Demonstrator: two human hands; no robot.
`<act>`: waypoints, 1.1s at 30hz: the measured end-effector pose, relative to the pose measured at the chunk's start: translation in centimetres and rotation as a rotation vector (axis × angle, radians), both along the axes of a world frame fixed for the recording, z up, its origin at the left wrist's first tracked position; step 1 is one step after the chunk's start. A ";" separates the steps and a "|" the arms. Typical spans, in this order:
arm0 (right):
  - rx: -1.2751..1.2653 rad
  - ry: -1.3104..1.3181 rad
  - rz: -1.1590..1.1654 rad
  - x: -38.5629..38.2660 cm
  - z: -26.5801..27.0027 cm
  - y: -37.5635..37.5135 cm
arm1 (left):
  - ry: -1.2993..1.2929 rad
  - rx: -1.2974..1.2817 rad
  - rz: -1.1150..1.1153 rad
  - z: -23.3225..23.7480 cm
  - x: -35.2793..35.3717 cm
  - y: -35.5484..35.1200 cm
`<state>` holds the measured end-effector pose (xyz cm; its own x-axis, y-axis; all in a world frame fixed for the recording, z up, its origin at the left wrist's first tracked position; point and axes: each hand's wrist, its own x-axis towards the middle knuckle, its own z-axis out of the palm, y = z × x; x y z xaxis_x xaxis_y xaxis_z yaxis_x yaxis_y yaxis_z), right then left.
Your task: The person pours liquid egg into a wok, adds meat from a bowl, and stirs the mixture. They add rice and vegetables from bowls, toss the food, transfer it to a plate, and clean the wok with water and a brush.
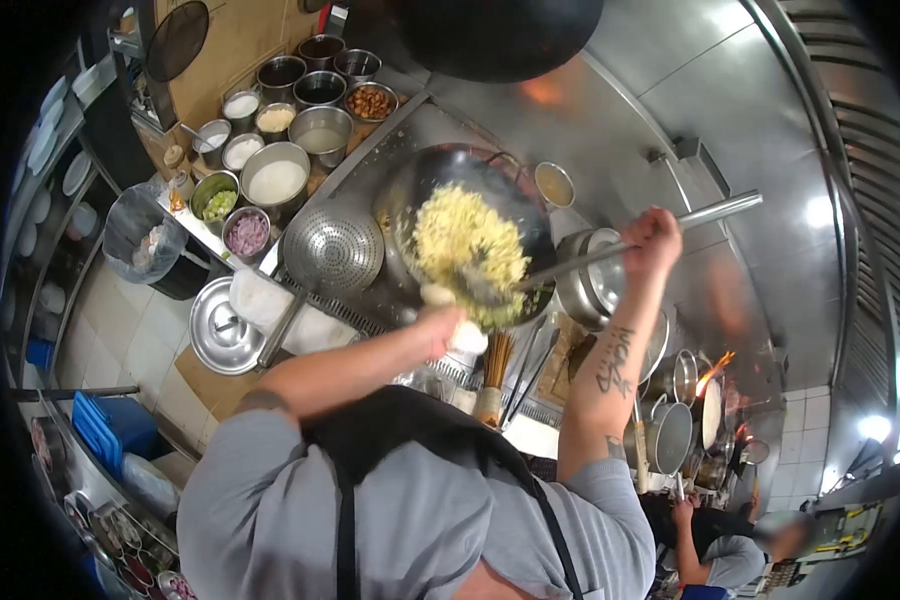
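A dark wok (pixel 410 195) sits on the stove, tilted towards me. Yellow rice (pixel 465 232), which looks egg-fried, is heaped inside and blurred by motion near the front. My left hand (pixel 440 332) is closed round a folded white cloth (pixel 468 338) at the wok's near edge; the part gripped beneath the cloth is hidden. Out to the right, my right hand (pixel 653 241) is wrapped round the long steel handle of a wok ladle (pixel 580 262). The ladle's head is smeared and partly buried in the rice.
Left of the wok lies a perforated strainer (pixel 333 250). Chopped red onion (pixel 247 233) and several sauce tins (pixel 320 88) stand beyond. A bamboo brush (pixel 497 375) is below the wok; steel pots (pixel 595 275) are at right. A co-worker (pixel 725 555) stands near flames (pixel 712 375).
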<state>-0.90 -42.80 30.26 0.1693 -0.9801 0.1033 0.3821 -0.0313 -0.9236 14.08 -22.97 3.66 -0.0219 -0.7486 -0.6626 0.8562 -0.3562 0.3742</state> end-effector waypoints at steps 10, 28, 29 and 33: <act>-0.616 0.011 -0.171 2.5 -6.5 1.5 | -0.020 -0.081 -0.164 -0.4 1.4 8.1; -0.316 -0.379 -0.126 -2.0 2.8 2.3 | -0.075 -0.062 -0.092 -1.4 0.7 4.9; -0.353 -0.350 -0.147 -1.6 3.3 3.0 | -0.018 -0.058 -0.103 -0.3 1.1 2.7; -0.386 -0.312 -0.247 1.7 0.3 3.1 | 0.081 -0.109 -0.200 -3.8 3.0 -4.2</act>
<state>0.76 -39.67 30.51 -0.1573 -0.8679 0.4712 0.5740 -0.4686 -0.6715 17.04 -27.21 -0.12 -0.2269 -0.7911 -0.5681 0.8017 -0.4829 0.3522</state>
